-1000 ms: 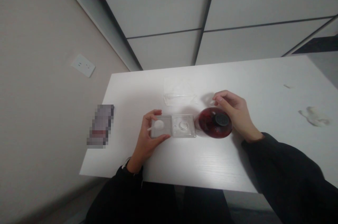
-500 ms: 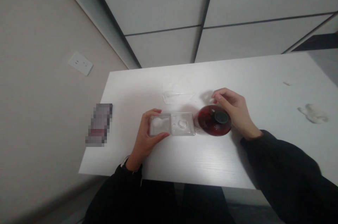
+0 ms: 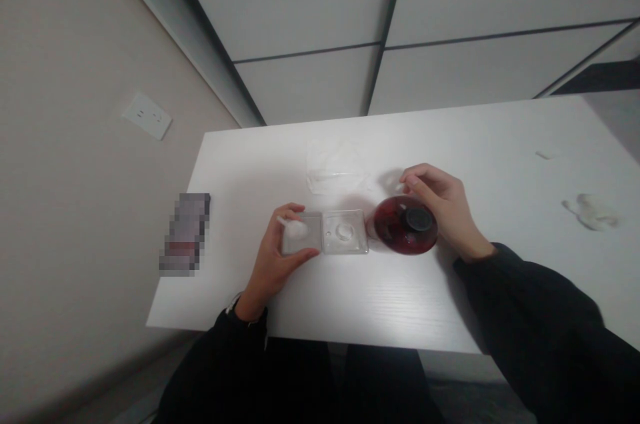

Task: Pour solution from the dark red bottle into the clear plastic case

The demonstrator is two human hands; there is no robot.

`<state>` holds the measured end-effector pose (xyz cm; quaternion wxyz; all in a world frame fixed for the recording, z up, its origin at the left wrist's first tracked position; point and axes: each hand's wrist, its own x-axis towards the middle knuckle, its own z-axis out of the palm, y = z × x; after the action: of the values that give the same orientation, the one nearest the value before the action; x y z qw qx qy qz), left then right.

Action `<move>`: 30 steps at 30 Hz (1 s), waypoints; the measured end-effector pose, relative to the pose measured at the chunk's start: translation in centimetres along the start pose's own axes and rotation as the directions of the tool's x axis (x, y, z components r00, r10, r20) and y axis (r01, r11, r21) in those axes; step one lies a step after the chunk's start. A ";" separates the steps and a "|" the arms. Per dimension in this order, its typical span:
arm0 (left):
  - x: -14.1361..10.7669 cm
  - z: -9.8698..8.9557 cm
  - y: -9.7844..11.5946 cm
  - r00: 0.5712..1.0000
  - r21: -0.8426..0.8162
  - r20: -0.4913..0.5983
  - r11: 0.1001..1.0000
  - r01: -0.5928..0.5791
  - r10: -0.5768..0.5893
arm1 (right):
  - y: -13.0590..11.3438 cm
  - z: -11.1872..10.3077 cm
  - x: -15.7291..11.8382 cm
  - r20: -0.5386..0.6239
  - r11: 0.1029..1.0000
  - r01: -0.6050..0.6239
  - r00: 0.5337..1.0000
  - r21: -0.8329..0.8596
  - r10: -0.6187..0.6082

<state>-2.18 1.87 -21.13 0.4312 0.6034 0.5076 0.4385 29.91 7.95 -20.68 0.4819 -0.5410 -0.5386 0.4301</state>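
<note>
Wall socket: the white outlet (image 3: 147, 115) sits on the wall at the far left, above the level of the table.
Table's left edge: a flat object (image 3: 185, 231) (blurred into blocks, so I cannot say what it is) lies near the edge of the white table (image 3: 340, 291).
My left hand: it (image 3: 274, 256) is curved round the left half of the clear box (image 3: 312, 236), fingers at the far edge and thumb along the near one, gripping it.
White spoon: the spoon-like piece (image 3: 297, 229) has its round end over that left half, its handle pointing up-left across my fingers.
Clear box: it lies open on the table in front of me, two square halves side by side; the right half shows a round raised ring.
Plastic wrapper: the see-through sheet (image 3: 335, 174) lies flat behind the box.
Bottle: the dark red bottle (image 3: 393, 234) with a black cap (image 3: 418, 219) is just right of the box.
My right hand: it (image 3: 443, 201) is beside and behind the bottle, fingers curled, thumb against forefinger; I cannot tell whether they pinch anything.
Table's right side: a small scrap (image 3: 544, 155) and a crumpled white wad (image 3: 594, 213) lie well apart from my hands.
</note>
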 end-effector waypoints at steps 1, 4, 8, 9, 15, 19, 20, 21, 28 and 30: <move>0.0 0.0 0.1 1.000 -0.018 -0.014 1.000 0.013 -0.014 | 0.0 0.0 0.0 0.000 1.000 -0.002 1.000 0.000 0.002; 0.0 0.1 0.5 1.000 -0.034 -0.009 0.999 0.024 -0.024 | 0.0 0.0 0.0 -0.003 1.000 -0.006 1.000 -0.001 0.006; -0.1 0.0 0.7 0.999 0.008 0.037 1.000 0.003 -0.004 | 0.0 0.0 0.0 0.000 1.000 0.000 1.000 -0.004 0.000; -0.1 0.0 0.6 0.999 0.012 0.034 1.000 -0.002 0.002 | -0.1 0.0 0.0 0.000 1.000 0.000 1.000 -0.004 0.000; 0.0 0.4 -0.6 0.993 -0.019 -0.044 0.994 -0.107 0.106 | -0.2 -0.1 0.0 -0.001 1.000 0.001 1.000 0.004 -0.001; 0.2 0.4 -0.7 0.986 -0.006 -0.060 0.988 -0.155 0.154 | -0.2 0.0 0.0 -0.005 1.000 -0.006 1.000 0.001 0.006; 0.2 0.3 -0.6 0.986 0.003 -0.059 0.987 -0.159 0.159 | -0.2 0.0 0.0 -0.005 1.000 -0.008 1.000 0.002 0.008; 0.1 0.3 -0.4 0.985 0.016 -0.058 0.986 -0.164 0.164 | -0.2 0.1 0.0 -0.004 1.000 -0.008 1.000 0.005 0.008; -0.5 0.1 0.3 0.977 0.118 -0.002 0.971 -0.210 0.212 | -0.3 0.0 0.1 0.002 1.000 -0.005 1.000 0.014 0.005; -0.4 0.3 0.0 0.972 0.118 -0.007 0.965 -0.234 0.236 | -0.3 0.0 0.1 0.006 1.000 -0.002 1.000 0.009 0.002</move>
<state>-1.91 1.45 -21.27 0.3350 0.6789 0.4616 0.4623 29.90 8.02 -20.40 0.4824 -0.5378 -0.5377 0.4348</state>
